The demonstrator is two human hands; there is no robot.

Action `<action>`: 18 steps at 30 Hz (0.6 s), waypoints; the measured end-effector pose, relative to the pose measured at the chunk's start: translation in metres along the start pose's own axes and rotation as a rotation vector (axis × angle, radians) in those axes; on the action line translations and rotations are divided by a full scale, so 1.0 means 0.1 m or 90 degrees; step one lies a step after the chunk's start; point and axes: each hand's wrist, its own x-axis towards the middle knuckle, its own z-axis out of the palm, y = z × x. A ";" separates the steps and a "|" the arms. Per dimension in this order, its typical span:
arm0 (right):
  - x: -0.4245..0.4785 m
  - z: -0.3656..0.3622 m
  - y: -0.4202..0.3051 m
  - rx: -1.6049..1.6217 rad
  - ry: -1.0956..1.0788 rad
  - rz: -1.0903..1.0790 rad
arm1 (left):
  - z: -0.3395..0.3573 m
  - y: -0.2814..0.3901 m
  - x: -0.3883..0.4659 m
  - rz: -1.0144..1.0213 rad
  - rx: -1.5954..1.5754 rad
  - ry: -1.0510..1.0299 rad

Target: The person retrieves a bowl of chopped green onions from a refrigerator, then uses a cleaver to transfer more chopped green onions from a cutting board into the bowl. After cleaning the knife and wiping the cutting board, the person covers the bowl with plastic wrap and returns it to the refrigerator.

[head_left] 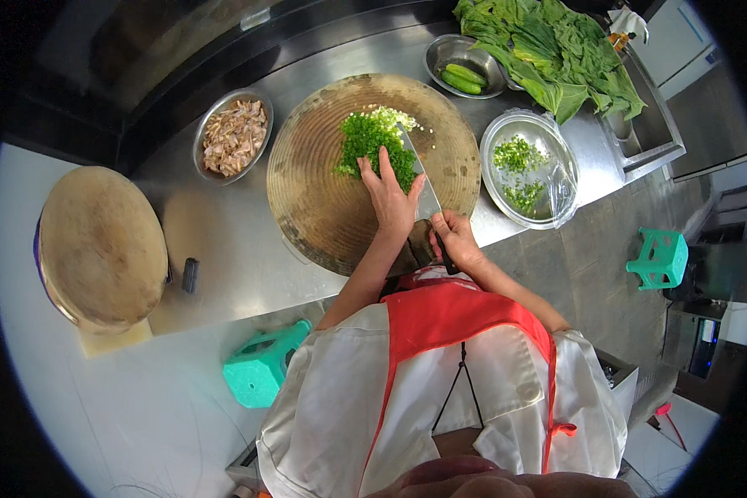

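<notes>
A large round wooden chopping block [314,205] lies before me with a heap of chopped green onions [370,140] on it, green parts in front and paler bits behind. My left hand [391,193] rests with spread fingers on the near side of the heap, its thumb by the blade. In my right hand [457,239] is the black handle of a cleaver [428,193]; its blade lies along the right side of the heap, pointing away from me. To the right stands a metal bowl [487,171] with more chopped green onions [520,155] and plastic wrap at its rim.
Left of the block is a metal bowl [271,127] of sliced meat [233,138]. A second round block [103,249] stands far left, near a small black object [190,275]. Behind right are a bowl [434,57] with cucumbers [464,79], large green leaves [551,53] and a sink [650,93].
</notes>
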 end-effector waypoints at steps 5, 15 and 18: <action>-0.01 -0.03 0.09 0.046 0.042 -0.011 | 0.03 0.11 0.03 -0.018 -0.043 -0.041; -0.14 0.02 -0.02 0.059 0.059 -0.028 | 0.02 0.18 0.04 0.042 0.001 -0.042; -0.18 0.02 -0.03 0.072 0.069 -0.037 | -0.01 0.23 0.02 0.046 0.008 -0.053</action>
